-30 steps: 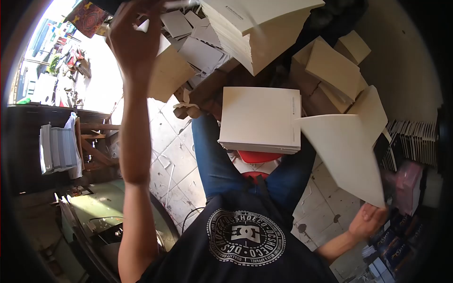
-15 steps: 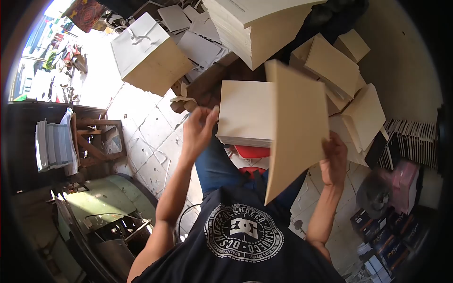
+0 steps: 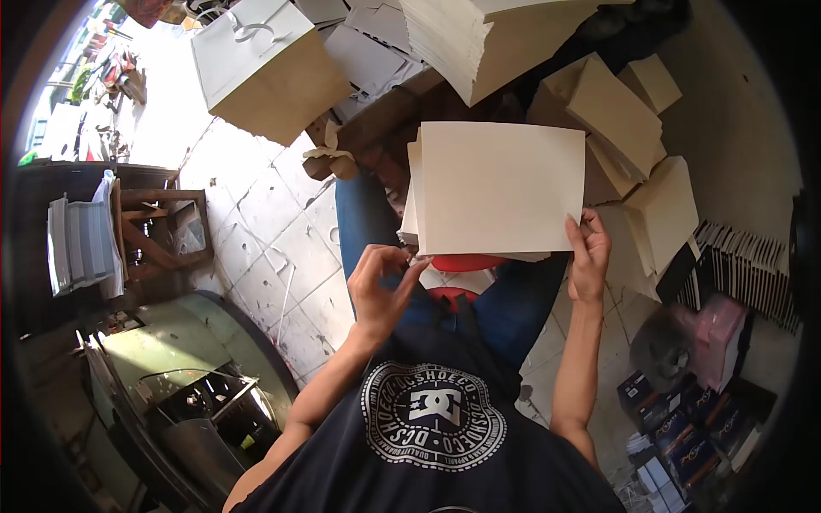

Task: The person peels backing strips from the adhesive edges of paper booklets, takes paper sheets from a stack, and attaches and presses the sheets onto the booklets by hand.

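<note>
A cream sheet of thick paper (image 3: 505, 188) lies flat over a stack of white paper (image 3: 410, 205) in front of me, skewed against it. My right hand (image 3: 589, 256) grips the sheet at its near right edge, thumb on top and fingers beneath. My left hand (image 3: 382, 291) is at the near left corner, with thumb and forefinger pinched there; the exact contact is small and partly hidden. Most of the stack is covered by the sheet. Below them are my knees in blue jeans (image 3: 368, 214) and a red seat (image 3: 466, 262).
Tall paper stacks (image 3: 479, 64) and a cream block (image 3: 282, 90) stand at the back. More cream stacks (image 3: 611, 115) lie at the right, beside a row of dark-edged bundles (image 3: 744, 261). A green machine (image 3: 188, 342) and a wooden stand (image 3: 162, 227) are at the left.
The cream sheet has swung from upright down to flat over the stack. My left hand has come nearer and right to its corner. My right hand has moved slightly nearer, keeping its grip.
</note>
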